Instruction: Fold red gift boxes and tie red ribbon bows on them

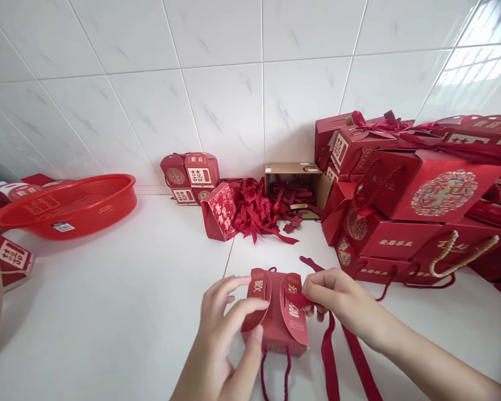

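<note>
A small red gift box [274, 328] with gold characters sits on the white surface, its two rounded slotted flaps folded over the top. My left hand [229, 328] grips its left side, with thumb and fingers bent over the left flap. Closed in a pinch at the right flap, my right hand [328, 292] holds a dark red ribbon [298, 301] whose end lies at the slot. Long ribbon tails [329, 356] hang below that hand towards the front. Two cord handles show at the box's front and back. The right fingertips are partly hidden.
Stacked red gift boxes [426, 189] fill the right side. Behind the work lie a ribbon pile [254, 211], an open carton [323, 192] of red pieces and several boxes [192, 175]. A red plastic basket [96, 209] stands left, before a tiled wall [221, 111].
</note>
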Action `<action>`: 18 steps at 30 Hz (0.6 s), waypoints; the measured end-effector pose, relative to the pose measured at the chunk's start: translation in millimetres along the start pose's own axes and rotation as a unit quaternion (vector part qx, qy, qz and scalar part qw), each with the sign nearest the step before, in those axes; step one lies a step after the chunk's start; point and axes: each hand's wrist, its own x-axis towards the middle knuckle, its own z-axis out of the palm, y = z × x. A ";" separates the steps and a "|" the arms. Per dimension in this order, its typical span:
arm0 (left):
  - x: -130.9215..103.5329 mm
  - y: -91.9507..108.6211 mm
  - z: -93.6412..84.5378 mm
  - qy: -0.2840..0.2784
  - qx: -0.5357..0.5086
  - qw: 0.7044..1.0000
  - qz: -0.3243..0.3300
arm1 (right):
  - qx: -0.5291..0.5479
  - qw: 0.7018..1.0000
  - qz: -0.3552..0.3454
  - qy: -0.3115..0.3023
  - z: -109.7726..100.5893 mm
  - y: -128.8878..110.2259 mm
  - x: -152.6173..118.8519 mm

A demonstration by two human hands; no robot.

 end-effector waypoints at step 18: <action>42.5 12.7 16.8 -0.044 0.045 0.997 0.051 | -0.272 0.946 -0.143 0.104 2.2 -5.9 1.2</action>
